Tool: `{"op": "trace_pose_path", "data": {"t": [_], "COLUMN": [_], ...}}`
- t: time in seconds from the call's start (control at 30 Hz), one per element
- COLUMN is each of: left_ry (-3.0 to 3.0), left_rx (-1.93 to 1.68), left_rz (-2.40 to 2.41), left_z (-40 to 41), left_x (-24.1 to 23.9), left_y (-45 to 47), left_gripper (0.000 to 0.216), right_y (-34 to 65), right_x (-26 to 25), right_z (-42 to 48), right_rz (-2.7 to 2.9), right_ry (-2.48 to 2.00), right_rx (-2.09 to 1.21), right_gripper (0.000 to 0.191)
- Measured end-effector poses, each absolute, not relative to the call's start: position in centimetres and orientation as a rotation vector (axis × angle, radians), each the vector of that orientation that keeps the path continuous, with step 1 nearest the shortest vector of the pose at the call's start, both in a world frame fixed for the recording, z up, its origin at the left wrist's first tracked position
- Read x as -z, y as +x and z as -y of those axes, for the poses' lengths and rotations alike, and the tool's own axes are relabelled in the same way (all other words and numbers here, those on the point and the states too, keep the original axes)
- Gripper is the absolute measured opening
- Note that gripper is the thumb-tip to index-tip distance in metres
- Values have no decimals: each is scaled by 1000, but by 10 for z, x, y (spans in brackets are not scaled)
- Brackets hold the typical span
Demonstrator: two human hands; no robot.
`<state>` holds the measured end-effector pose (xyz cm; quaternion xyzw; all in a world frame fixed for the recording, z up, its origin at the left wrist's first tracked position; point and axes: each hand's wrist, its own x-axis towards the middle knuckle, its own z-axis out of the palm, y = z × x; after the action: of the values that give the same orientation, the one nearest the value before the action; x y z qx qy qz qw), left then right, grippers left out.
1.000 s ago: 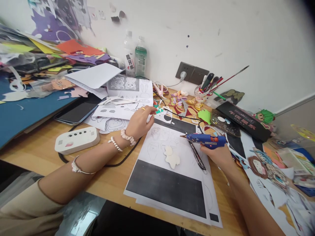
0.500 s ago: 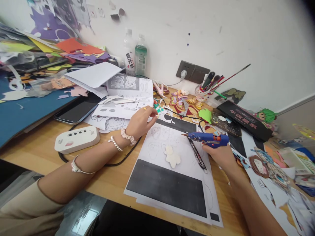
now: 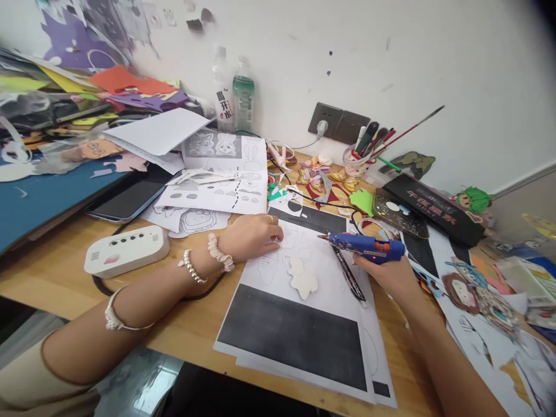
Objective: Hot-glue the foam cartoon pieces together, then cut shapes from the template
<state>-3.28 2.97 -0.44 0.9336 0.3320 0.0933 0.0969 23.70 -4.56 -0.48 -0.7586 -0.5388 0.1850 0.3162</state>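
Note:
My right hand (image 3: 393, 275) is wrapped round a blue glue gun (image 3: 365, 245) whose nozzle points left, just above a printed sheet (image 3: 304, 289) with a black band. A small cream cut-out shape (image 3: 303, 278) lies on that sheet between my hands. My left hand (image 3: 252, 236) rests on the sheet's upper left corner, fingers curled and pinched together; what they hold, if anything, is too small to make out. A black pen (image 3: 347, 277) lies on the sheet under the gun.
A white box with buttons (image 3: 125, 251) and a black cable sit left of my arm. A phone (image 3: 125, 200), printed sheets, two bottles (image 3: 234, 98), a pen cup (image 3: 358, 162), a black case (image 3: 434, 209) and paper cut-outs crowd the desk.
My left hand has come down from the sheets behind onto the upper left corner of the near printed sheet. The glue gun has hardly moved.

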Motion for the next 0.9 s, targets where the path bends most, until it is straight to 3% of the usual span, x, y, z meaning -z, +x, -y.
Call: {"op": "trace_pose_path", "data": {"t": [0.5, 0.7, 0.9], "left_ry": [2445, 2313, 1753], "left_rx": [-411, -441, -583], "left_rz": [-1022, -1043, -991], "left_z": [-25, -24, -24], "left_x": [13, 14, 9], "left_y": [-19, -18, -15], "left_gripper": [9, 16, 17], "right_y": [238, 236, 233], "right_x": [0, -4, -7], "right_z": [49, 53, 55], "right_rz": [1563, 1555, 1589], "right_ry": [-1899, -1860, -1858], "right_rx": [-430, -439, -283], "right_gripper": [20, 22, 19]}}
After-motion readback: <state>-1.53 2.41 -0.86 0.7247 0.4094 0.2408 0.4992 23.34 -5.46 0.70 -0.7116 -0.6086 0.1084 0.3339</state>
